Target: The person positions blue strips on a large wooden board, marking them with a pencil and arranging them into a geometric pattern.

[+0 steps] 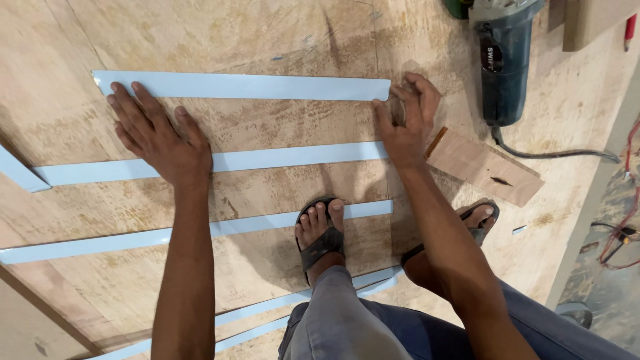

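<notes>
With the left hand [157, 137] flat, fingers spread, at nine o'clock on the top pale blue strip [243, 86] and the right hand [408, 120] pinching its three o'clock end, uneven pressure could skew it across the plywood board [280, 27].

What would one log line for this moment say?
left hand flat on top strip | right hand at strip's end | grinder nearby

We seem to be in a carpentry workshop or fit-out site. We see a big sheet of worn plywood [280, 200] as the floor, pale blue laminate strips [240, 86] laid across it, a corded angle grinder [505, 60], an offcut of brown board [483, 165], and loose cables [617, 233].
</notes>
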